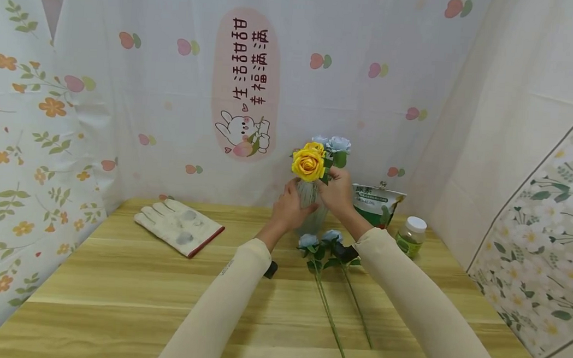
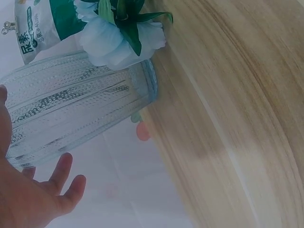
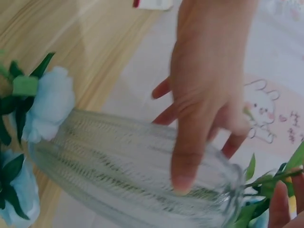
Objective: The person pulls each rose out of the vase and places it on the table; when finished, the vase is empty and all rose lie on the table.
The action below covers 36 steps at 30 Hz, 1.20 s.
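Observation:
A clear ribbed glass vase [image 1: 313,223] stands upright near the table's back edge. My left hand [image 1: 288,207] holds its upper part; the right wrist view shows that thumb across the front of the glass and fingers behind. At the vase's mouth, my right hand [image 1: 337,194] pinches a green stem [image 3: 278,176]; which bloom it belongs to is unclear. Yellow roses [image 1: 308,164] and pale blue roses [image 1: 339,145] rise above the rim. Two more blue roses [image 1: 308,241] lie on the table before the vase, their stems pointing toward me.
On the left of the wooden table [image 1: 161,286] lies a white glove [image 1: 180,224] with a red cuff. Behind my right arm stand a green-and-white bag [image 1: 376,201], clipped at the top, and a white-lidded jar [image 1: 411,236]. Patterned curtains [image 1: 173,95] hang behind and beside.

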Motion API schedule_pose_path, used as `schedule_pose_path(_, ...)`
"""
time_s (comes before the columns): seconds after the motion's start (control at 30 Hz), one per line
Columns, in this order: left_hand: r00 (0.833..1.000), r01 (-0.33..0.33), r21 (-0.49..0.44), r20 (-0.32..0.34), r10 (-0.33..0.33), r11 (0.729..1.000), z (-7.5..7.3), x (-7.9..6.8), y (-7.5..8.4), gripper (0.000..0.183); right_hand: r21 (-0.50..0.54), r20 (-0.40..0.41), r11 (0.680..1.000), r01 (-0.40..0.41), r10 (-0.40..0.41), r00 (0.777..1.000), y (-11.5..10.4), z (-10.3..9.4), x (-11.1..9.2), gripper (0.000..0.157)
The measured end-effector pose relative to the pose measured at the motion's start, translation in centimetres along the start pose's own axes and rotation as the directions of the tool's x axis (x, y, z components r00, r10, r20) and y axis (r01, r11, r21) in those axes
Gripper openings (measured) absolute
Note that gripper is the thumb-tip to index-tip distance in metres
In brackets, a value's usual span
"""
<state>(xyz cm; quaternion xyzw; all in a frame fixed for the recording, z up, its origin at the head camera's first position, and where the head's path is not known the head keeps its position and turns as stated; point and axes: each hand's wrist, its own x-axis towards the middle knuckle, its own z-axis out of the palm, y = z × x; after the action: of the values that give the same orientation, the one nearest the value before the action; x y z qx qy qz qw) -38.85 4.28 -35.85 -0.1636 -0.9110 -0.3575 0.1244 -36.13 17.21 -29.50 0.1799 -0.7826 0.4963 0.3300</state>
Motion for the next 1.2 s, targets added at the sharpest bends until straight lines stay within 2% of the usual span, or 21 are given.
schedule_pose_path(0.1, 1.0, 0.011, -0.002, -0.005, -0.011, 1.0, 0.0, 0.1, 0.1, 0.088, 0.094, -0.07, 0.995, 0.041, -0.034, 0.997, -1.7, -0.1, -0.2, 0.017)
schedule_pose_path(0.17, 1.0, 0.014, -0.003, -0.005, -0.014, 1.0, 0.0, 0.1, 0.1, 0.087, 0.184, -0.123, 0.978, 0.101, -0.079, 0.989, -3.1, -0.2, -0.3, 0.018)
schedule_pose_path(0.27, 1.0, 0.016, -0.026, 0.001, -0.016, 1.0, 0.0, 0.0, 0.1, 0.087, 0.281, -0.185, 0.948, 0.152, -0.102, 0.977, -4.9, -0.6, -0.4, 0.016)
schedule_pose_path(0.4, 1.0, 0.023, -0.046, 0.01, -0.023, 0.999, -0.1, -0.1, 0.2, 0.089, 0.317, -0.218, 0.932, 0.177, -0.11, 0.97, -4.7, -0.9, 0.0, 0.017)
schedule_pose_path(0.63, 0.999, 0.039, -0.056, -0.017, -0.04, 0.998, -0.1, 0.1, 0.1, 0.09, 0.341, -0.228, 0.891, 0.301, -0.232, 0.946, -4.9, -2.0, 0.1, 0.022)
schedule_pose_path(0.73, 0.999, 0.039, -0.055, -0.017, -0.04, 0.998, 0.0, 0.1, 0.2, 0.09, 0.337, -0.209, 0.885, 0.322, -0.263, 0.942, -5.4, -2.6, -0.2, 0.022)
schedule_pose_path(0.93, 0.999, 0.041, -0.037, -0.018, -0.042, 0.998, 0.1, 0.3, 0.5, 0.089, 0.318, -0.174, 0.893, 0.318, -0.274, 0.946, -6.0, -3.8, -1.6, 0.023)
schedule_pose_path(1.2, 0.999, 0.046, -0.079, 0.001, -0.046, 0.996, 0.2, 0.5, 0.4, 0.095, 0.323, -0.062, 0.927, 0.192, -0.181, 0.981, -5.8, -6.1, -4.5, 0.028)
